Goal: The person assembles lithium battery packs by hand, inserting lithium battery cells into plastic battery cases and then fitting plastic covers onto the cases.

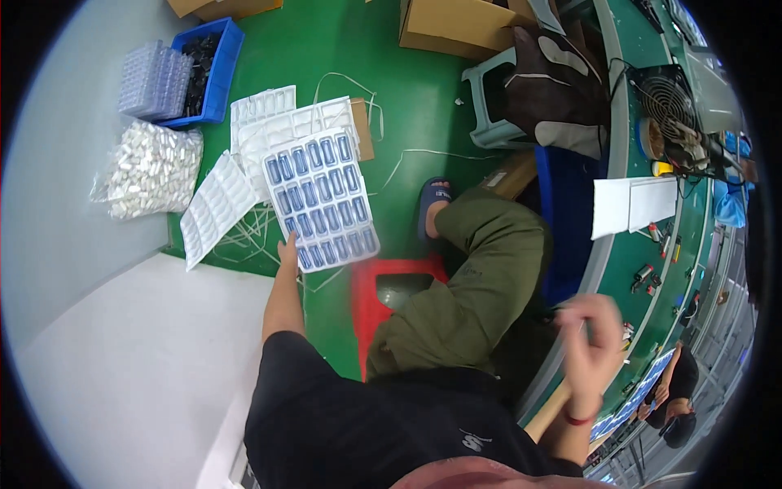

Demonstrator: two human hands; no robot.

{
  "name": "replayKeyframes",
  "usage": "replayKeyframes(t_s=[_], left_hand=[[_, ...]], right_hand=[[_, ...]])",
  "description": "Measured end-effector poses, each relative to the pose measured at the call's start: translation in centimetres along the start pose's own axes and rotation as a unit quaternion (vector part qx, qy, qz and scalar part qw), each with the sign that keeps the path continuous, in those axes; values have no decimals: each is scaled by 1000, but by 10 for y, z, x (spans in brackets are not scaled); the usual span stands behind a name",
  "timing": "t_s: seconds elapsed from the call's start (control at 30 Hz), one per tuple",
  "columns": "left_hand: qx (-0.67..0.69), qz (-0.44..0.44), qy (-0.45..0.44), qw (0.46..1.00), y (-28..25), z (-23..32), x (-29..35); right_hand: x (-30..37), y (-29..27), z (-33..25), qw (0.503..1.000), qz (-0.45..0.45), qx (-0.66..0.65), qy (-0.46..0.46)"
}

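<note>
My left hand grips the lower left edge of a white plastic tray. Rows of oblong blue pieces fill the tray's pockets, too small to name more exactly. Beneath and behind it, several white moulded trays lie loosely over one another on the floor. My right hand is raised beside the workbench edge at the right, a red band round its wrist. Its fingers look bent but are smeared by motion, and whether they hold anything does not show.
A clear bag of small white pieces and a blue bin stand by the left wall. Below me is a red stool. The green-topped workbench carries a fan and small parts; a person works along it.
</note>
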State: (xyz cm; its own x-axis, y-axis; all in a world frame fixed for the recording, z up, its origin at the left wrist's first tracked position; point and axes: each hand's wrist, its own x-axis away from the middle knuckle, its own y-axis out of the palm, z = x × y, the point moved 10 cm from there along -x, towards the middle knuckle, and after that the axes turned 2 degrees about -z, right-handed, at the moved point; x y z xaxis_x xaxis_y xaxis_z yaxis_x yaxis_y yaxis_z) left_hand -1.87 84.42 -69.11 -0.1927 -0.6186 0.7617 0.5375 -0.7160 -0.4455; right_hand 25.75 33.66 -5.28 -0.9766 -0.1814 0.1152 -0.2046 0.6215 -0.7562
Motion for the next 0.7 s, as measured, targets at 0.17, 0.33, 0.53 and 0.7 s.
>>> replayKeyframes(t_s=[0.17, 0.33, 0.53, 0.7], left_hand=[[72, -72, -52, 993, -12, 15, -43], [229, -231, -60, 944, -5, 23, -74], [274, -246, -139, 919, 50, 37, -65], [193, -286, -113, 932, 73, 36, -88]], right_hand=[[-64, 255, 10, 848, -186, -476, 141], [-106, 465, 120, 761, -135, -470, 426], [-94, 532, 241, 859, -177, -215, 430], [-106, 569, 279, 901, -264, -79, 335]])
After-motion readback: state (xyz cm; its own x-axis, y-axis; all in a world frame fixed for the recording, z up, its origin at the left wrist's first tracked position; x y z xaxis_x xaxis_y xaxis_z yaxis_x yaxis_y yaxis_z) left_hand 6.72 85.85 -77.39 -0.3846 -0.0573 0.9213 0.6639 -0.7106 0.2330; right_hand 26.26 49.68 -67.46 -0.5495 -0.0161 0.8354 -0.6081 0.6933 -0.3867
